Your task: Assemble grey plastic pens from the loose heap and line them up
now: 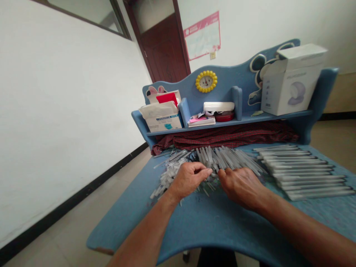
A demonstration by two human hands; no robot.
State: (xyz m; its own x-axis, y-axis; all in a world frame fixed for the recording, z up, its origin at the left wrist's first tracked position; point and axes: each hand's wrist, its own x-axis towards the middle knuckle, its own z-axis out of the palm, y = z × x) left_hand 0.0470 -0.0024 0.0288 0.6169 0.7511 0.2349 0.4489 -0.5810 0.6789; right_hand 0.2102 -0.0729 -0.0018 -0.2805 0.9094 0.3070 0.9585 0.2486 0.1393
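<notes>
My left hand [190,177] is closed in a pinch, thumb and forefinger together, over the middle of the desk. Close beside it on the right, my right hand [241,185] has its fingers curled inward. The fingertips almost meet, and anything between them is too small or hidden to make out. Just behind the hands lies a heap of translucent pen barrels [228,157]. Small clear plastic parts that look like pen caps [167,176] are piled left of my left hand. At the right, several pens with dark ends [306,168] lie side by side in a row.
The blue desk [205,226] has a curved front edge and a raised back shelf [247,119]. On the shelf stand a mask box [164,122], papers [201,121], a red round tin [224,117] and a white carton [294,85]. A red checked cloth [222,135] lies beneath.
</notes>
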